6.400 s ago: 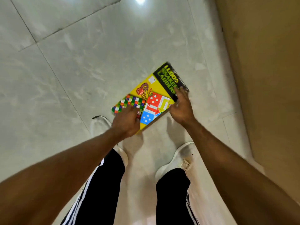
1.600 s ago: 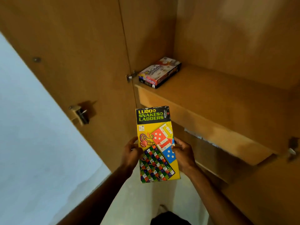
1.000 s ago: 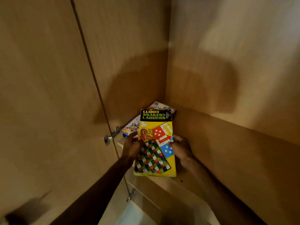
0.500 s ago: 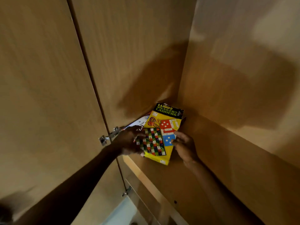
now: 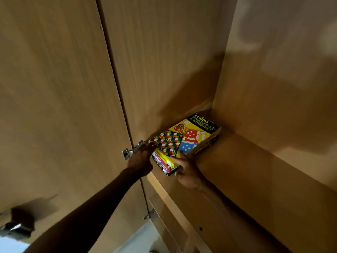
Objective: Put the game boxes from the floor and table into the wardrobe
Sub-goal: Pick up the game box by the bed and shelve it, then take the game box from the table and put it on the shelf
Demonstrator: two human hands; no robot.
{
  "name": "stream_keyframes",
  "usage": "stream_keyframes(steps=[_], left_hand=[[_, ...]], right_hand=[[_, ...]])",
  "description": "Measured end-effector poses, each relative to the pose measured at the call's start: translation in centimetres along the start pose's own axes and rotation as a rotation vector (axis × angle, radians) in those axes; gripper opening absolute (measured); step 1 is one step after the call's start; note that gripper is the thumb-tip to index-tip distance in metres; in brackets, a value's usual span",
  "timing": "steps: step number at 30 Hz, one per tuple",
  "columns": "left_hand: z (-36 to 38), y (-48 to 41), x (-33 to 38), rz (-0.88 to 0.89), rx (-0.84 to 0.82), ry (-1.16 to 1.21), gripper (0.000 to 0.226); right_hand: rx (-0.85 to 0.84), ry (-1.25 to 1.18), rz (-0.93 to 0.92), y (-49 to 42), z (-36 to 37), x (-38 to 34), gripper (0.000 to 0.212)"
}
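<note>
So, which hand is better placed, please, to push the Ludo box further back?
Likely right: right hand sits at the near end of the Ludo box, in line with the push; left hand touches its side corner.

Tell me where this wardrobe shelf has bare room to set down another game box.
The shelf is bare right of the Ludo box, along the back wall, and down its front edge towards the camera. The left corner is crowded: that box lies on a second box, with the left hand and right hand touching the stack beside the door hinge.
</note>
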State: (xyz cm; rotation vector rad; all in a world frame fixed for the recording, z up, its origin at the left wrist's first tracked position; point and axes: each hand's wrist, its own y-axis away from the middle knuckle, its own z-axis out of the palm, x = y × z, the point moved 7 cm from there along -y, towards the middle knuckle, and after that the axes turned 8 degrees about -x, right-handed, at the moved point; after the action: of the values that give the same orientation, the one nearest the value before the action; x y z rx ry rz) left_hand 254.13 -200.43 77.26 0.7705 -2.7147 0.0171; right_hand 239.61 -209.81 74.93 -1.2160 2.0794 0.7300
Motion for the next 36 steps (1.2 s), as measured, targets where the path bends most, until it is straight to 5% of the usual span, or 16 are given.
stream_keyframes(steps=[10,15,20,36], left_hand=[[0.4,-1.0,-0.7,-0.031,-0.095,-0.011,0.093],[1.8,0.8,-1.0,-0.053,-0.014,0.14,0.064],[6.0,6.6,-1.9,-0.182,0.018,0.543,0.035],[14.3,42.1,-9.0,-0.819,0.439,1.167,0.019]], right_hand=[[-0.039,0.179,0.065,-2.1,1.5,0.2,0.075],[0.107,-0.072,-0.019,-0.4,0.8,0.0,0.062],[0.25,-0.343,-0.037,3.8,1.8,0.3,0.046],[-0.409,-0.319,-0.075,14.8,25.4,-5.1,0.026]])
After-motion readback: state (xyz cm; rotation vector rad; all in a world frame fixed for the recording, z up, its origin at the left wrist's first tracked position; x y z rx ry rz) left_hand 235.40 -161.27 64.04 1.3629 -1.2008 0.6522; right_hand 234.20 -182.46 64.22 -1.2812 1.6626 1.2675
